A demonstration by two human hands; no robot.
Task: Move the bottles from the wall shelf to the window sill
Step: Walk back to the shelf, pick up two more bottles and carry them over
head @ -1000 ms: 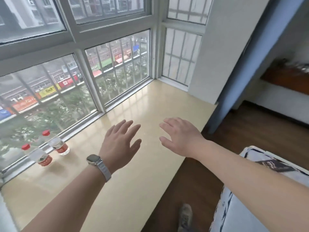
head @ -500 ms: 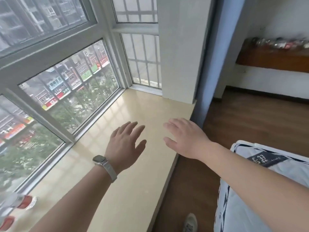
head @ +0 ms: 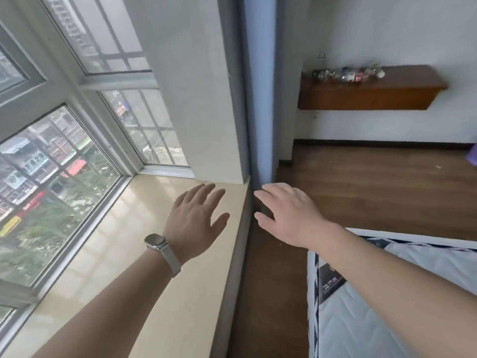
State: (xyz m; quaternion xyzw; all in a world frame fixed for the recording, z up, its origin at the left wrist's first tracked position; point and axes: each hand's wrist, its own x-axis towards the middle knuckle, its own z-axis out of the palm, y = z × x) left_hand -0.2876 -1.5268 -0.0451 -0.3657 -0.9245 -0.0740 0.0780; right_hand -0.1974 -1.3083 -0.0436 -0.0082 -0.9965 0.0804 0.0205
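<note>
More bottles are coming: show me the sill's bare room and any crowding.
The window sill in view is bare from window frame to front edge, up to the pillar; only the left hand over it. Crowded: the left end of the wall shelf, where the bottles cluster; its right end is bare.

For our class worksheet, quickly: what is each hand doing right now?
Left hand: open, fingers spread, holding nothing.
Right hand: open, fingers extended, holding nothing.
</note>
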